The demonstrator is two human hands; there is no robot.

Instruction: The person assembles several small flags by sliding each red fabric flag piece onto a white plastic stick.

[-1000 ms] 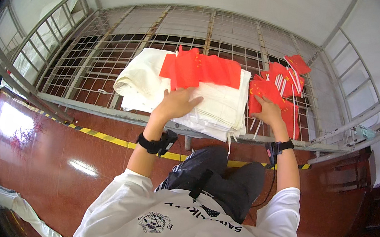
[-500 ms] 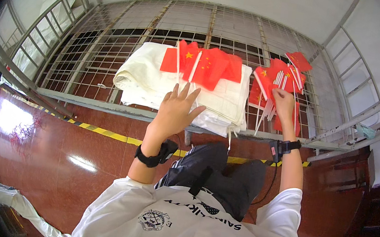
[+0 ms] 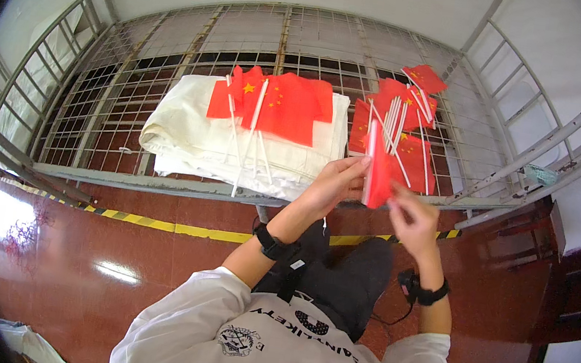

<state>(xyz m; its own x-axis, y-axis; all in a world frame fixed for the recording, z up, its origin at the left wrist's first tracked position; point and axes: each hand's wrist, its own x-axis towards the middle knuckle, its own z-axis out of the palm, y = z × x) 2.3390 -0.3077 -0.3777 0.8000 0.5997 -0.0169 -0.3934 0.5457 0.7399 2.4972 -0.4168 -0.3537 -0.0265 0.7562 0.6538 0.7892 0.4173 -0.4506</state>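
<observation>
A small red hand flag (image 3: 379, 177), partly folded along its white stick, is held upright in front of the bed frame. My left hand (image 3: 336, 186) is closed on its white edge, the thumb and fingers pinching it. At the flag's other edge, my right hand (image 3: 416, 219) has its fingers curled against the cloth, slightly blurred. Behind the flag lies a loose pile of red flags (image 3: 418, 158) with several white sticks (image 3: 393, 125). To the left, more red flags (image 3: 281, 110) with yellow stars are spread over a folded white cloth (image 3: 188, 120), their sticks pointing toward me.
The metal bed frame (image 3: 158, 185) has a wire mesh base and side rails (image 3: 39, 53). Below it, yellow-and-black tape (image 3: 203, 232) crosses the reddish floor (image 3: 165, 297). A pale greenish item (image 3: 541, 174) hangs at the right rail.
My right hand has come back from the right-hand pile with a flag. My left hand has left the folded cloth, moved right and taken hold of that flag. The view has shifted slightly.
</observation>
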